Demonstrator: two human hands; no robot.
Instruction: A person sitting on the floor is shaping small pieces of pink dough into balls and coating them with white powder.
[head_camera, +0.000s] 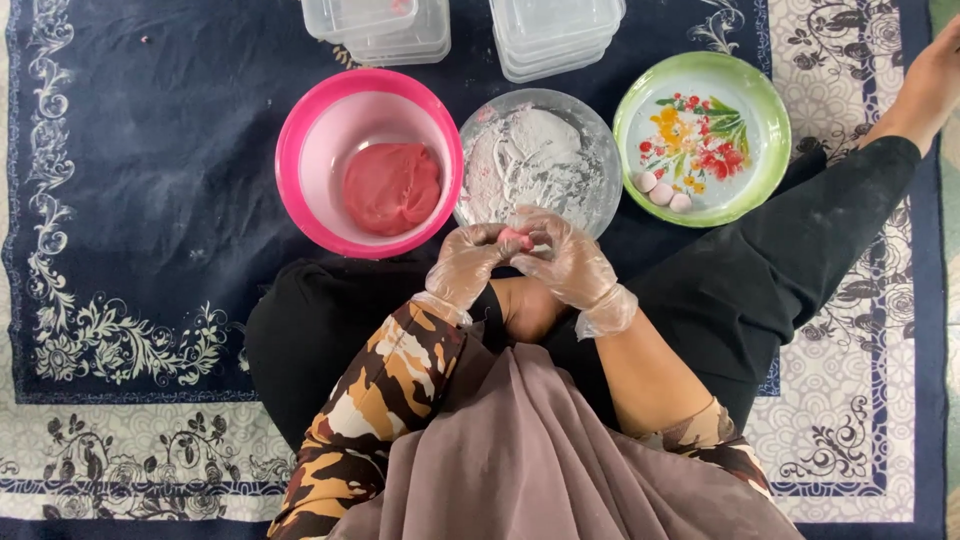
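Centre frame: gloved left hand (468, 266) and right hand (570, 262), fingers curled together around a small pink dough piece (515, 238). Behind: pink bowl (300, 130) of red dough (391, 187); floured glass bowl (600, 150); green floral plate (765, 100) bearing three pale balls (661, 193). Upper edge: stacked clear containers (555, 45), cut off.

The small pink lump (515, 238) between the left hand (463, 268) and the right hand (568, 262) is mostly covered by the gloved fingers, so its shape cannot be told. The two stacks of clear plastic containers (380, 30) at the far side are cut off by the top edge. A bare foot (935, 80) at the far right runs out of the picture. The person's lap and the carpet (130, 200) beneath are hidden under the brown cloth (520, 450).
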